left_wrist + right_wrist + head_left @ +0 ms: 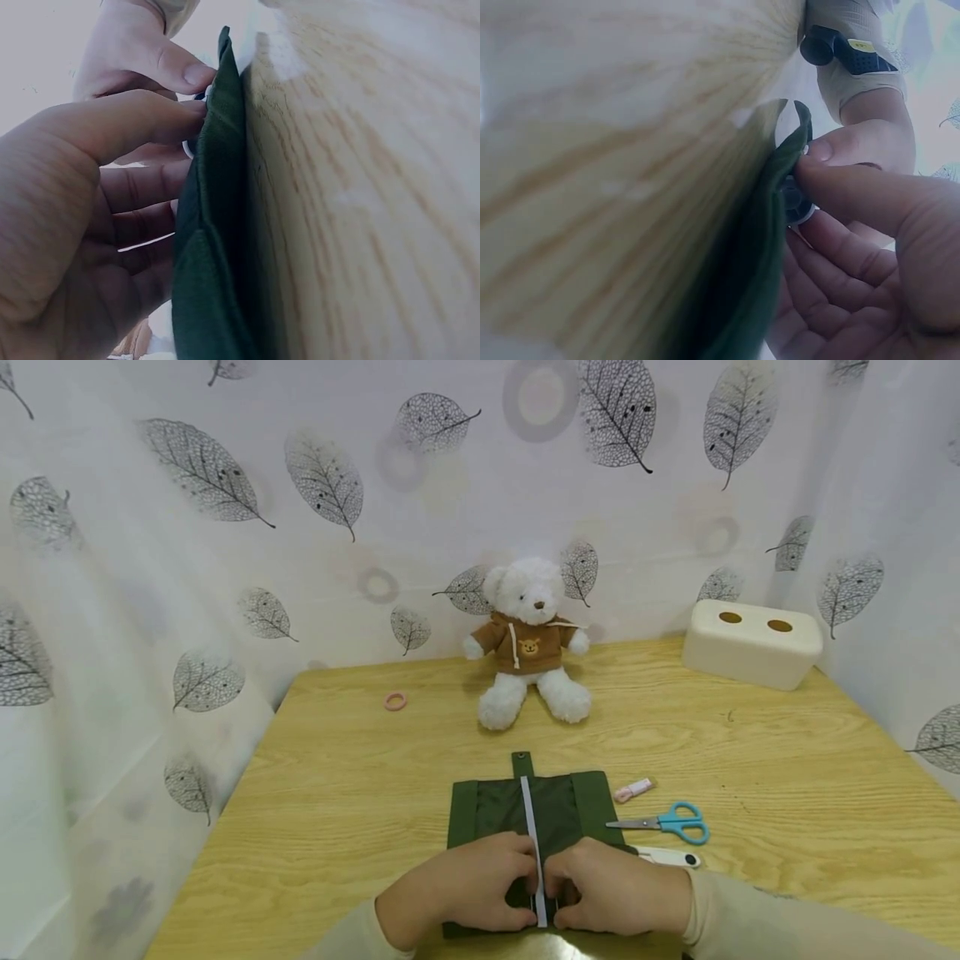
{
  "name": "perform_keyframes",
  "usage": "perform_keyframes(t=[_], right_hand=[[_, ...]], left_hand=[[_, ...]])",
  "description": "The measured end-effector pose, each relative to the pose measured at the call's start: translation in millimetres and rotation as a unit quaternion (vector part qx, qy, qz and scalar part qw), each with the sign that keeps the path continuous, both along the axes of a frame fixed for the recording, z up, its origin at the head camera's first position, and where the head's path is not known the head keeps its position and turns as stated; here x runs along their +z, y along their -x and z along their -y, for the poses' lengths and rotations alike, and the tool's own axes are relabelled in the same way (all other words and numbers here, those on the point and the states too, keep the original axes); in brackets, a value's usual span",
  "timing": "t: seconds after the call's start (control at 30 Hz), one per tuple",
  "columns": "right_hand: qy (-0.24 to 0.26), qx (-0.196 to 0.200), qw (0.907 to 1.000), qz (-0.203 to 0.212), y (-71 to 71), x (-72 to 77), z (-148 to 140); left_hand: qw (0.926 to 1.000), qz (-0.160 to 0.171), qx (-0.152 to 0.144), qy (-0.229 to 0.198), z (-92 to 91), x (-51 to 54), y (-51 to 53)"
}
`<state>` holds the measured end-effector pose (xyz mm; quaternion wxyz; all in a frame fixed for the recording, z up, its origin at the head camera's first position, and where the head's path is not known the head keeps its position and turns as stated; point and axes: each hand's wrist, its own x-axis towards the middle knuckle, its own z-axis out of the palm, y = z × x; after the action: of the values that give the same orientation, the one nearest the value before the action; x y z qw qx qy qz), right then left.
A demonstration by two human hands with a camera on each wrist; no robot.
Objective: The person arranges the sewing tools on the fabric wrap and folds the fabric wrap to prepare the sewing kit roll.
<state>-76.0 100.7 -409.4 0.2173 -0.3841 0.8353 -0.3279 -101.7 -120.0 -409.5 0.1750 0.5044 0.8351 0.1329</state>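
A dark green fabric case (495, 810) lies spread on the table, with a snap tab at its far edge and a pale strip (531, 814) down its middle. Both hands work at the strip's near end. My left hand (487, 877) is on its left with fingers curled, my right hand (607, 885) on its right, likewise curled. Between them, a small dark object with a white edge (798, 204) shows in the right wrist view; thumbs and fingers pinch it from both sides against the case. Most of it is hidden, so its kind cannot be told.
Blue-handled scissors (678, 822), a white cutter (667, 857) and a small pink bundle (634, 789) lie right of the case. Behind sit a white teddy bear (531, 643), a pink ring (395, 701) and a cream box with two holes (752, 647). A leaf-print curtain (322, 593) hangs behind.
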Motion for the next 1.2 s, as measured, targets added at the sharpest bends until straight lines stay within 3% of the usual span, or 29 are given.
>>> perform_keyframes(t=[0.23,0.5,0.77,0.93,1.2], right_hand=[[0.003,0.009,0.9998,-0.019,-0.8,0.5,1.4],[0.024,0.012,0.9984,-0.049,0.2,2.3,-10.2],[0.018,-0.025,0.9955,-0.090,7.3,13.5,-37.0],[0.021,-0.064,0.9893,-0.129,11.7,14.8,-57.7],[-0.028,-0.114,0.9780,-0.173,16.5,15.1,-87.1]], left_hand=[[1.0000,0.003,-0.006,-0.004,1.4,0.1,-0.2],[0.9982,0.056,-0.002,-0.020,6.9,0.8,2.4],[0.9986,-0.050,0.010,-0.008,3.6,4.8,9.4],[0.9973,-0.072,-0.012,0.006,-3.8,4.0,17.2],[0.9946,-0.092,-0.019,0.042,-9.7,6.3,24.1]])
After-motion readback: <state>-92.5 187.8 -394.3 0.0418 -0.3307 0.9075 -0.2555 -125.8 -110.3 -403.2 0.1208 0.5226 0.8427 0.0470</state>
